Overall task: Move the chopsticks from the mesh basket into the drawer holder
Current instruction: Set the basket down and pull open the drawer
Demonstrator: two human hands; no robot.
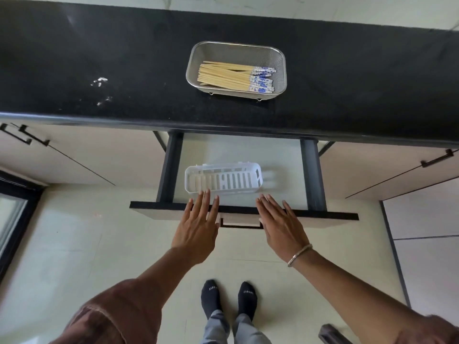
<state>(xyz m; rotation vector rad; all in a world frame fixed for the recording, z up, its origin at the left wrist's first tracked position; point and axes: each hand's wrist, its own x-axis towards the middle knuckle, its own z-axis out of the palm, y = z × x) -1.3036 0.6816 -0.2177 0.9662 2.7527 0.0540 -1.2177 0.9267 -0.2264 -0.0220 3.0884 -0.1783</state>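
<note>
1. Both hands, left hand (198,228) and right hand (280,224), hover flat, fingers spread, holding nothing, over the front edge of the open drawer (244,214).
2. One mesh basket (198,54) sits on the counter beyond the drawer, well apart from both hands.
3. One white holder (223,178) lies in the drawer, empty as far as shown, nearer the left hand.
4. Chopsticks (228,76) all lie in the basket, long axis left-right; roughly a dozen or more, count uncertain.

I stand in a home kitchen: a black stone table (99,58) tops pale cabinets (87,160), an open drawer (243,212), tiled floor (62,256) below.
</note>
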